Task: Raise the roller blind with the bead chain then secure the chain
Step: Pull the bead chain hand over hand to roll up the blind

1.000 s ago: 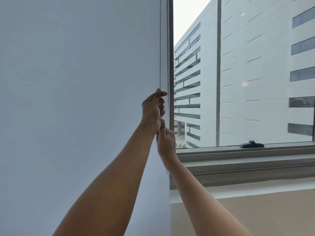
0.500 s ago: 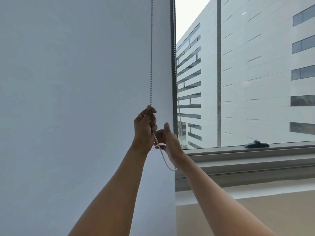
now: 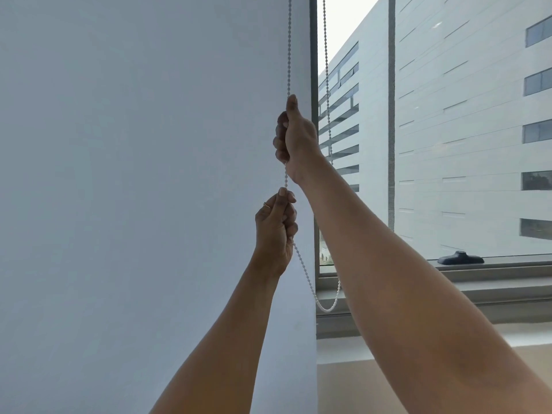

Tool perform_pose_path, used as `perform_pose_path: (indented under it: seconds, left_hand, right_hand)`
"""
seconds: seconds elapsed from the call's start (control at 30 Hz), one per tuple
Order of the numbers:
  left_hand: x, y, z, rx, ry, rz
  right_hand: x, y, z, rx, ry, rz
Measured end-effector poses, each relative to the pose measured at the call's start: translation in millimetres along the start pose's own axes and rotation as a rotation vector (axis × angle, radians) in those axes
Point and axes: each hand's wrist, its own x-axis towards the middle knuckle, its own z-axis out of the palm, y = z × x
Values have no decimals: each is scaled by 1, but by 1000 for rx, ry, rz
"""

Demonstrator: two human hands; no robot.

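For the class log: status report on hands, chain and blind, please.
Right hand above left hand, both closed on bead chain. Roller blind covers the left. Nothing obstructing.

Your right hand (image 3: pixel 294 135) is the upper one, fist wrapped around the near strand of the bead chain (image 3: pixel 289 49), thumb pointing up along it. Your left hand (image 3: pixel 276 231) grips the same strand just below, a ring (image 3: pixel 266 205) on one finger. Below your left hand the chain loops down and rises again beside the window frame (image 3: pixel 313 55). A dark window handle (image 3: pixel 460 258) lies on the sill.
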Motion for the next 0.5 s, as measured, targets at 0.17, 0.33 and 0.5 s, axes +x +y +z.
perform_pose_path:
  seconds: [0.17,0.33,0.5]
  left_hand:
    - [-1,3,-5,-2,-6,-16]
    - [-13,-9,-27,20,-62,-102]
    - [-15,-8,-38,82,-151,-167]
  right_hand:
    - [-4,7,2,41,-33,-37]
    - [-16,30,-10,59,-63,-68]
    - [-27,33,-15,71,-89,-91]
